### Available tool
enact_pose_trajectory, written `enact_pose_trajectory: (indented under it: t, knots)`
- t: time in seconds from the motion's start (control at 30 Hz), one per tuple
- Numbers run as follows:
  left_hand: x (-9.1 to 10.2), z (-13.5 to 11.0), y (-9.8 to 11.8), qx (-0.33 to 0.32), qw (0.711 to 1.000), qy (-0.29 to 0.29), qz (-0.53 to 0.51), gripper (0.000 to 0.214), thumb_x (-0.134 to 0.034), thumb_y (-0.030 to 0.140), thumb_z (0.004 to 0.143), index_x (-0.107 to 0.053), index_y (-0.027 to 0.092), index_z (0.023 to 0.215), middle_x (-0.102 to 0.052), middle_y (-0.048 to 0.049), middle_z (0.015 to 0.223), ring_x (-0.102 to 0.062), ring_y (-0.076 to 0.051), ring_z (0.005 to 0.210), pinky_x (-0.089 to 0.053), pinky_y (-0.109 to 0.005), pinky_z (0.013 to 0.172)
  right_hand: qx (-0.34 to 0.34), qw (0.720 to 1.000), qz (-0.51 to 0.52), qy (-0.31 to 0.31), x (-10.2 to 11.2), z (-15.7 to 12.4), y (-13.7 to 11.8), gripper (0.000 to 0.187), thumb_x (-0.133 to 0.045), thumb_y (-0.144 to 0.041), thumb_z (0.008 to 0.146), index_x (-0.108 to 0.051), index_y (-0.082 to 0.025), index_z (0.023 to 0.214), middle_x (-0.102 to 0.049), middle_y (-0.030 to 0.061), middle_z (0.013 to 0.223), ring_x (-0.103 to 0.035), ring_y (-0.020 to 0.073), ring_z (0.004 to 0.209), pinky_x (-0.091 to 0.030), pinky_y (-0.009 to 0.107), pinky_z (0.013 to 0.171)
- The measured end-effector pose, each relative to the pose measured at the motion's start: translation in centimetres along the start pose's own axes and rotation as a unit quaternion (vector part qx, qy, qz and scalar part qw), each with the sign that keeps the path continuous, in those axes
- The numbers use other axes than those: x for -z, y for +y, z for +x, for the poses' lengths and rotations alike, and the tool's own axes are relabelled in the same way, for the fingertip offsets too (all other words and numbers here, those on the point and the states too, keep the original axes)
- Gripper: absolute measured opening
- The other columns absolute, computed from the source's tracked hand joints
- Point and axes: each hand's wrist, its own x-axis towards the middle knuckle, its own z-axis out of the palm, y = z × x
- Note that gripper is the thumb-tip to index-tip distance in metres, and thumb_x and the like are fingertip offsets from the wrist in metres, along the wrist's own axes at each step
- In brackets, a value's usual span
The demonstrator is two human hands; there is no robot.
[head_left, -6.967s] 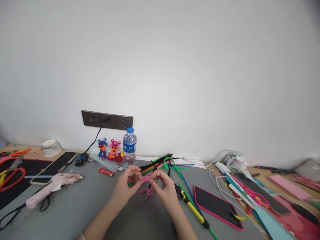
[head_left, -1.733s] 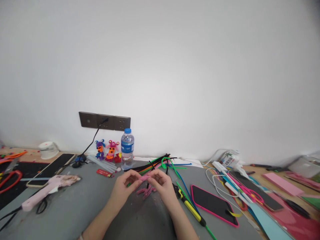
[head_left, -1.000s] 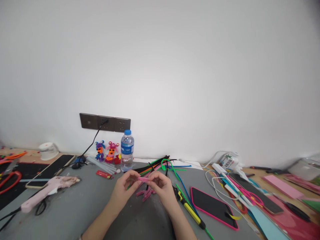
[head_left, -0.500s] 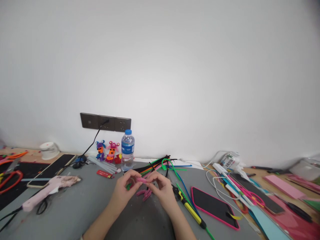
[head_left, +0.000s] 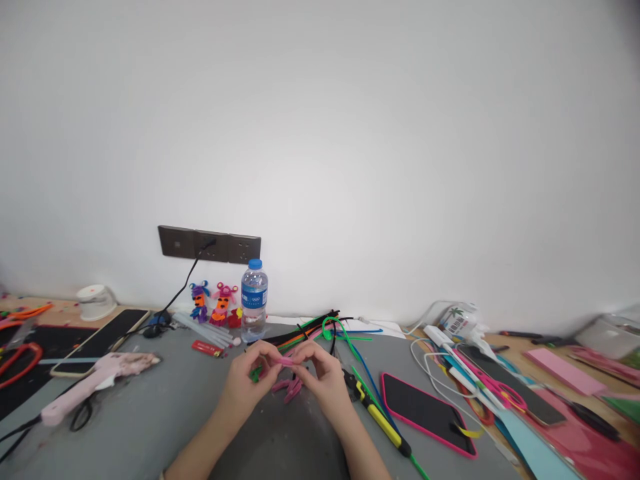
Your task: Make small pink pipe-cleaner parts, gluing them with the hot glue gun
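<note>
My left hand (head_left: 253, 377) and my right hand (head_left: 320, 373) meet over the grey mat, thumbs and forefingers pinched. Between the fingertips, both grip a short pink pipe cleaner (head_left: 285, 361), partly covered by the fingers. Just below it, more pink pipe-cleaner pieces (head_left: 293, 389) lie on the mat. A small green piece (head_left: 256, 373) shows beside my left fingers. Behind the hands is a bundle of pipe cleaners (head_left: 320, 325) in black, orange, green and pink. Yellow-and-black pliers (head_left: 384, 421) lie right of my right hand.
A water bottle (head_left: 255, 301) stands behind my left hand, near two small figures (head_left: 221, 303). Leftward lie a pink glue gun (head_left: 97, 383), a phone (head_left: 103, 341) and orange scissors (head_left: 23, 367). Rightward are a pink-cased phone (head_left: 429, 413), white cables and pink scissors (head_left: 500, 390).
Both hands stay pinched on the pink pipe cleaner, with less of it showing between the fingertips. The whole view has shifted slightly; nothing else has visibly moved.
</note>
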Motion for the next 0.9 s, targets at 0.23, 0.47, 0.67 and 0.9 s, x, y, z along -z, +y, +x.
enact_pose_trajectory:
  t: [0.23,0.47,0.67,0.9]
  knots:
    - [-0.09,-0.02,0.23,0.001,1.000,0.002,-0.003,0.007,-0.056,0.014,0.082,-0.062,0.018,0.081,-0.063,-0.0019,0.079,-0.061,-0.016,0.071,-0.049,-0.023,0.062,0.002,1.000,-0.014,0.008,-0.25,-0.03,-0.19,0.007,-0.071,-0.025,0.081,-0.067,-0.020,0.076,-0.064,0.0034,0.078,-0.059,0.0195,0.076,-0.047,0.031,0.072]
    - [-0.18,-0.07,0.29,0.017,1.000,0.015,-0.007,0.002,-0.059,0.017,0.083,-0.060,0.018,0.084,-0.063,-0.0021,0.080,-0.061,-0.016,0.068,-0.049,-0.023,0.060,0.002,1.000,-0.020,0.014,-0.41,-0.09,-0.31,0.006,-0.070,-0.023,0.080,-0.067,-0.020,0.076,-0.064,0.0038,0.078,-0.059,0.0192,0.076,-0.047,0.031,0.072]
    - [-0.26,-0.16,-0.15,0.023,0.999,0.036,-0.018,0.003,-0.062,0.019,0.082,-0.060,0.018,0.082,-0.065,-0.0029,0.080,-0.061,-0.015,0.067,-0.050,-0.022,0.058,0.004,1.000,-0.022,0.016,-0.46,-0.05,-0.48,0.006,-0.070,-0.023,0.080,-0.067,-0.020,0.075,-0.064,0.0035,0.077,-0.059,0.0194,0.075,-0.047,0.031,0.071]
    - [-0.09,0.07,0.50,0.008,0.999,0.034,0.003,0.004,-0.062,0.018,0.081,-0.061,0.018,0.076,-0.066,-0.0027,0.076,-0.063,-0.017,0.070,-0.050,-0.023,0.059,0.009,1.000,-0.020,0.011,-0.36,0.01,-0.47,0.006,-0.070,-0.024,0.081,-0.068,-0.020,0.076,-0.066,0.0039,0.078,-0.062,0.0202,0.077,-0.048,0.031,0.072]
